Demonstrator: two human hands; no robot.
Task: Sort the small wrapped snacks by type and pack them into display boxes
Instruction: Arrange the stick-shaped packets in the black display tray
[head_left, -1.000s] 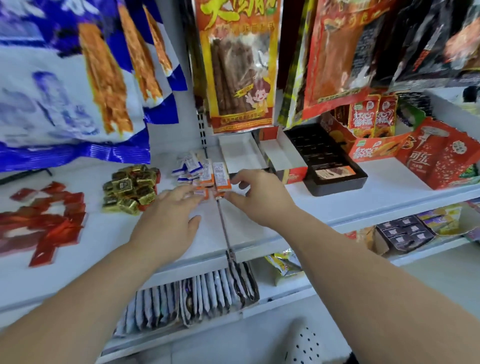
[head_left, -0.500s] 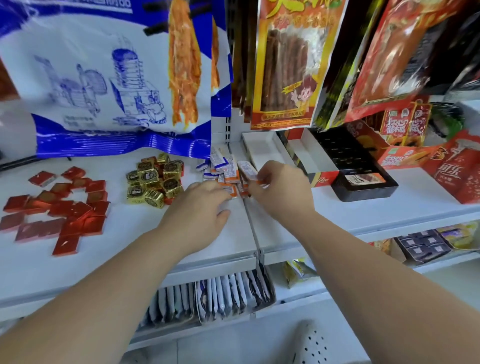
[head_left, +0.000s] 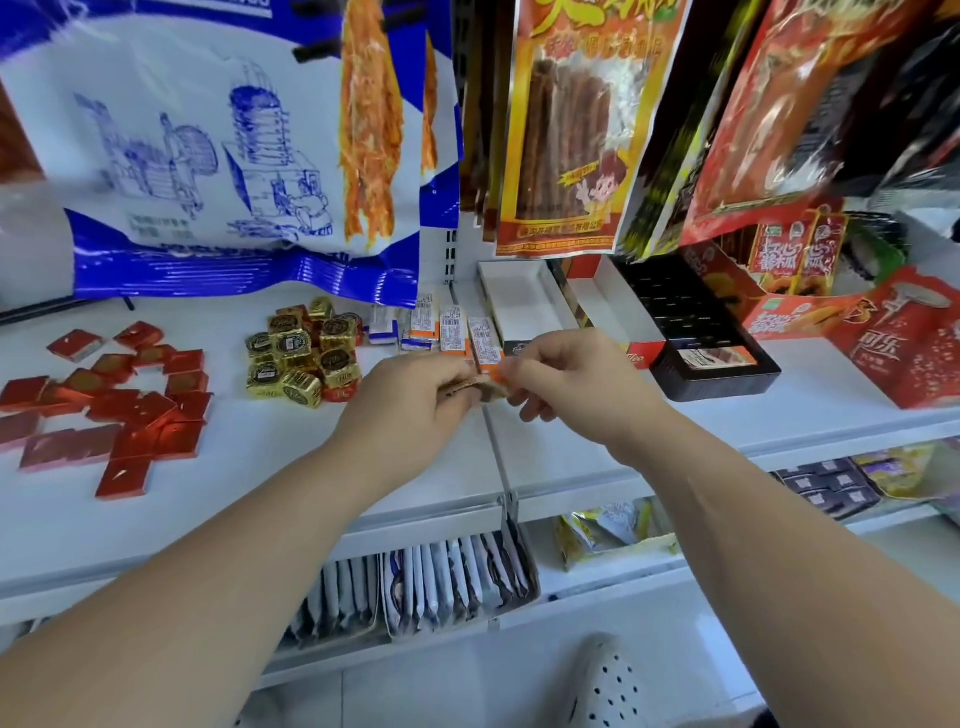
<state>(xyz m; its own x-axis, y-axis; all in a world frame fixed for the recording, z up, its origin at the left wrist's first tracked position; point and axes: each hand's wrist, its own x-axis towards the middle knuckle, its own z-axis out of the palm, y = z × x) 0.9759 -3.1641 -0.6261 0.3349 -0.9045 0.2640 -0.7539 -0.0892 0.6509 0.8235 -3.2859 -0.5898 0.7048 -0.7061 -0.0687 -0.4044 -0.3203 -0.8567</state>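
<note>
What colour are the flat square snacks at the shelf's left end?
The flat square snacks are shiny red foil; the head view shows this best.

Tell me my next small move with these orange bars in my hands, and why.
Probably carry the orange bars, pinched between your left hand and right hand, back into the open white box just behind them. It looks empty, it sits nearest, and matching loose bars lie on the shelf beside it.
</note>
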